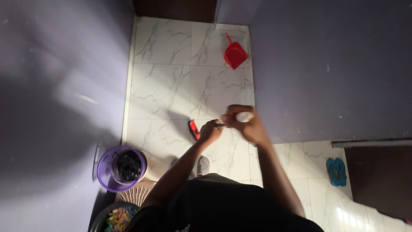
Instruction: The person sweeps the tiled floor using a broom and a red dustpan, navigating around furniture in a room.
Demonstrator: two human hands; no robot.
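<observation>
Left hand gripping a thin dark handle with red head over the marble floor, right hand closing around a white object, open tile corridor between purple walls, one red dustpan lying ahead, one purple basket sitting left, two blue sandals right

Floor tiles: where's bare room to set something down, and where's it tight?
Free: the marble floor between the left wall and the red dustpan. Also the tiles left of the blue sandals. Crowded: bottom left, where the purple basket and other baskets cluster, and under both hands.
</observation>
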